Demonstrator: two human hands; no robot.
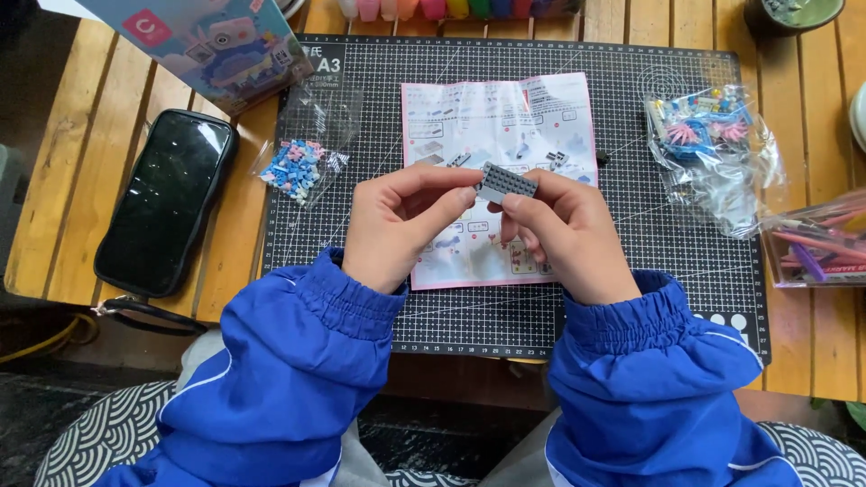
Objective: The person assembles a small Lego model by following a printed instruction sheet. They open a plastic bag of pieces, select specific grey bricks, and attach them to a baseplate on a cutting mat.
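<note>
Both hands meet over the middle of the mat, sharing one small piece. The left hand (397,225) is curled, its thumb and forefinger pinching the left end of a grey studded plate (507,183). The right hand (564,234) is likewise curled, fingertips closed on the plate's right end and lower edge. The plate sits between the two sets of fingertips, studs facing up toward the camera, lifted clear of the surface.

Directly beneath and beyond the hands lies a pink-bordered instruction sheet (505,126), unfolded on a black gridded cutting mat (631,298).

To the left of the left hand, a clear plastic bag (302,158) lies open on the mat's edge, with small blue, pink and white bricks gathered at its lower end. Farther left rests a black phone (167,203) on the wooden slat table (81,135), and beyond it a pale blue box (216,41).

To the right of the right hand, a crumpled clear bag (713,149) holds blue, pink and grey pieces. Farther right, another clear pouch (821,243) holds long pink and purple parts.
</note>
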